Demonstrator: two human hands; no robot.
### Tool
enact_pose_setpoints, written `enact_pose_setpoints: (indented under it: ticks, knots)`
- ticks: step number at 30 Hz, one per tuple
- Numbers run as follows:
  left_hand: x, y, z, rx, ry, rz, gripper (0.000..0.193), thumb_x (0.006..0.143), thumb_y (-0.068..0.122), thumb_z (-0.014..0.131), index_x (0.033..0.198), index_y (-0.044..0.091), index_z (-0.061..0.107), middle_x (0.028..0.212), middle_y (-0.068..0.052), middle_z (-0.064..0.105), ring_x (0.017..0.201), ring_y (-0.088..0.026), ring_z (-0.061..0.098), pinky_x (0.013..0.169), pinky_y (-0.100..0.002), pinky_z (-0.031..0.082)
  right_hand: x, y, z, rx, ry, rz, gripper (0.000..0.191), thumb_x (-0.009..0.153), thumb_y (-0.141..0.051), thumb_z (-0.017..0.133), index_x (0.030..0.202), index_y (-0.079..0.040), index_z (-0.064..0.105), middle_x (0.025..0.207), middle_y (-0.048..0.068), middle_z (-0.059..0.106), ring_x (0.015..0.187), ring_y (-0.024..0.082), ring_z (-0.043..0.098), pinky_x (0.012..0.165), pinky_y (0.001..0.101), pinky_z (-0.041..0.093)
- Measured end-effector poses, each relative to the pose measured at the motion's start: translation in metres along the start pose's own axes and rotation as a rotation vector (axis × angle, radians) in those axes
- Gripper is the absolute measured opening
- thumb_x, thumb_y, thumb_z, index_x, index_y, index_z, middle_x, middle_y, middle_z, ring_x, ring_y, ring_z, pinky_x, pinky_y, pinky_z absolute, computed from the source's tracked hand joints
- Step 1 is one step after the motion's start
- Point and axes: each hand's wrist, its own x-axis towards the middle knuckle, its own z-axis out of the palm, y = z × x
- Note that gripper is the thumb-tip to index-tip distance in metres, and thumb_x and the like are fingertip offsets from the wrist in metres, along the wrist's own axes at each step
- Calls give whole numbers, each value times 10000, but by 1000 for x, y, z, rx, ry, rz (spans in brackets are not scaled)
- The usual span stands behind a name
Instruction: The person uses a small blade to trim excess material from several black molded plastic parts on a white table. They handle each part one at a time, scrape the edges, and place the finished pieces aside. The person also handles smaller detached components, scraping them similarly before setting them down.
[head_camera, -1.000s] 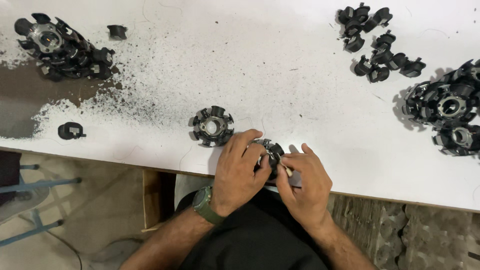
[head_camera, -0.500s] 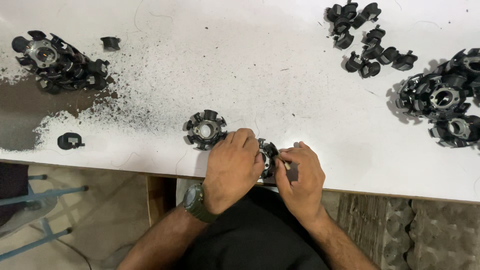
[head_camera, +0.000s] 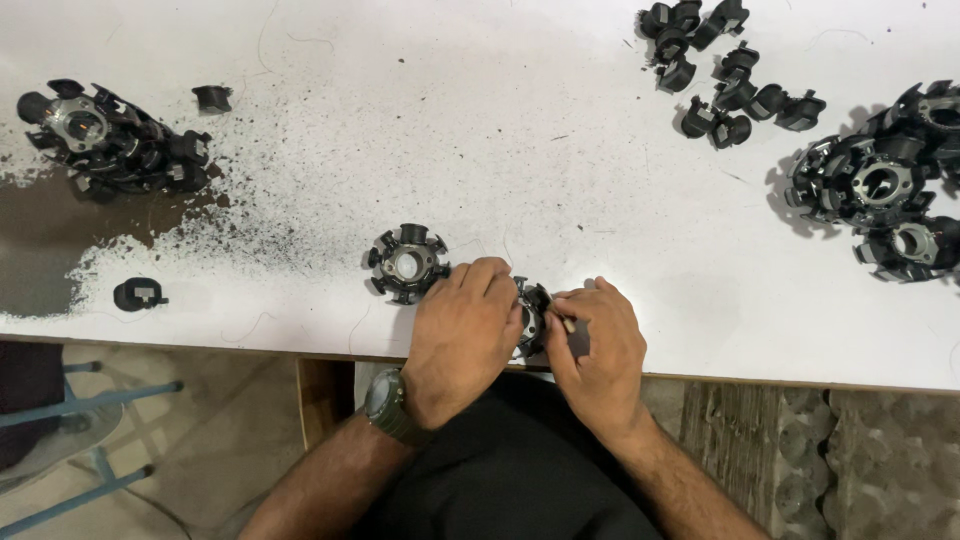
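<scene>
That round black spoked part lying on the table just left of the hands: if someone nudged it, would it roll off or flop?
The spoked part lies flat on the white table, so it would probably slide, not roll. Its metal-looking hub suggests it is stiff and fairly heavy. The projecting arms should give fingers grip.

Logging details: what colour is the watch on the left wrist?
Dark olive green, strap and case alike; the watch shows best in the head view.
</scene>
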Motion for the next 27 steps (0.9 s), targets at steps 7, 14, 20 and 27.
enact_pose_setpoints:
  ticks: [7,14,20,27]
  knots:
    - [-5,-8,-5,-78,145,129,191,892,113,696,1058,22,670,1255,-125,621,1100,-300,635,910,-443,522,1,-2,0,-1,-5,3,204,904,4,733,1062,-48,614,1003,105,713,965,263,708,1075,547,513]
    - [-2,-18,-6,-88,151,207,161,901,87,708,1055,46,682,1296,-116,620,1140,-291,628,948,-436,532,5,-4,-2,-15,-15,-7,210,895,2,738,1055,-54,615,1011,97,707,989,268,698,1084,556,499]
    - [-2,-19,-13,6,38,281,206,825,97,715,1020,36,684,1253,-145,625,1138,-316,640,898,-441,539,7,-4,-1,-32,-23,-13,214,893,1,740,1058,-58,619,1013,86,700,997,253,687,1097,560,485]
    - [-6,-14,-3,-145,78,159,191,950,77,664,1122,0,692,1193,-126,692,997,-279,718,817,-365,604,2,1,-1,-9,-22,-73,232,864,-4,745,1051,-73,627,1017,93,694,1064,261,680,1164,580,412]
